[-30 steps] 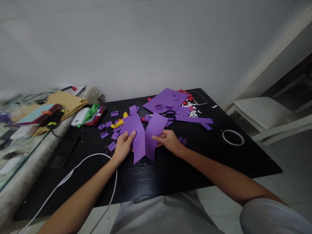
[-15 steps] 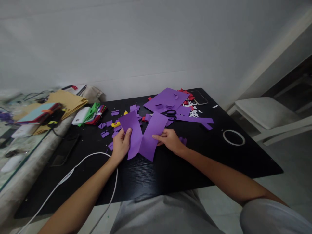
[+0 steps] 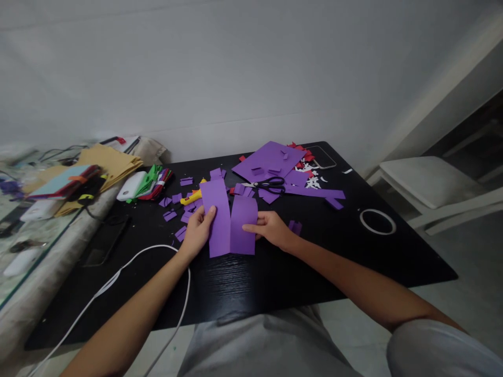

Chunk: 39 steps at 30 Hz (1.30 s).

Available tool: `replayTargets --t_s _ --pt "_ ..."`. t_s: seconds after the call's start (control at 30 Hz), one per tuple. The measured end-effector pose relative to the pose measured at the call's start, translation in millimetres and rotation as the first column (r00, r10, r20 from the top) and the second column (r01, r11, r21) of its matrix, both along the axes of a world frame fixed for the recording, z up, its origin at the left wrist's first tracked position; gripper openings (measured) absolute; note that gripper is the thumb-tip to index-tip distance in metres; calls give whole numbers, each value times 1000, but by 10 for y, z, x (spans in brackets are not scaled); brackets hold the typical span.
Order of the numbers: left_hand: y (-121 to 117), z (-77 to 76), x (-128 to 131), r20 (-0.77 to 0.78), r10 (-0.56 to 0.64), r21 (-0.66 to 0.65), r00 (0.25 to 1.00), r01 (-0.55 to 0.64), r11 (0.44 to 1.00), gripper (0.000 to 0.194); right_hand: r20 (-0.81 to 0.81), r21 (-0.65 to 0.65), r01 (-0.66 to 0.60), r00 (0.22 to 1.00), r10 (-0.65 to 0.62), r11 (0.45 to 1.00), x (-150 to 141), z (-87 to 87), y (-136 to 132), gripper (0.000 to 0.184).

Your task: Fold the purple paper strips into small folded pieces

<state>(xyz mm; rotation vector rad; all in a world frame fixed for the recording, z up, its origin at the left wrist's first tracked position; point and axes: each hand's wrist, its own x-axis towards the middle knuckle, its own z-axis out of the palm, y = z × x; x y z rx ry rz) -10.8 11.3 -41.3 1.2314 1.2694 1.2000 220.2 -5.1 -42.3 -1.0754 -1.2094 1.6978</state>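
A sheet of purple paper [image 3: 220, 225] is held up over the black table, split from the top along a line down its middle. Its two halves still meet near the bottom edge. My left hand [image 3: 198, 231] pinches the left half at its outer edge, thumb in front. My right hand [image 3: 274, 230] grips the right half the same way, and that half bends back at its top. Just behind the paper lie black-handled scissors [image 3: 271, 185], slightly open, and a yellow tool [image 3: 192, 197] partly hidden by the sheet.
Several folded purple pieces [image 3: 170, 215] are scattered left of the paper. Behind lie a larger purple sheet [image 3: 263, 159], white scraps [image 3: 313, 181] and a purple strip [image 3: 314, 193]. A white ring [image 3: 377, 221] is at right. A white cable [image 3: 135, 256] crosses the left front; a phone [image 3: 102, 243] lies beside it.
The paper's two halves have swung from a spread V to nearly side by side. The right half has tipped back and lower, uncovering more of the scissors. Both hands keep their hold.
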Motion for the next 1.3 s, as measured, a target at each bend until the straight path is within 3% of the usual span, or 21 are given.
replayTargets --t_s 0.1,0.17,0.27,0.37,0.43,0.93,1.1,1.3 --pt "-18 36 19 164 -40 -135 986 63 989 51 -10 12 51 999 -51 999 -4 -13 -1 44" --pt "-32 43 34 167 -65 -127 984 87 988 51 -22 12 76 997 -75 997 -8 -16 -1 45" --pt "-47 13 47 -32 -80 23 996 81 996 45 -33 18 90 995 -90 996 -17 -18 -5 45" --pt "-60 -25 38 -274 62 208 960 -4 978 39 -37 20 94 995 -93 995 -24 -21 -10 45" --pt "-69 -29 25 -344 138 263 929 -47 964 43 -36 23 91 995 -90 996 -26 -23 -12 45" --pt "-125 37 41 -430 239 338 870 -91 937 46 -28 13 114 993 -113 993 3 11 4 38" --pt "-90 14 11 -421 252 341 872 -106 934 38 -57 -8 136 989 -137 991 2 30 -2 37" --pt "-58 -19 2 -446 246 322 860 -102 941 35 -63 -27 16 998 -18 999 -27 -40 -4 45"
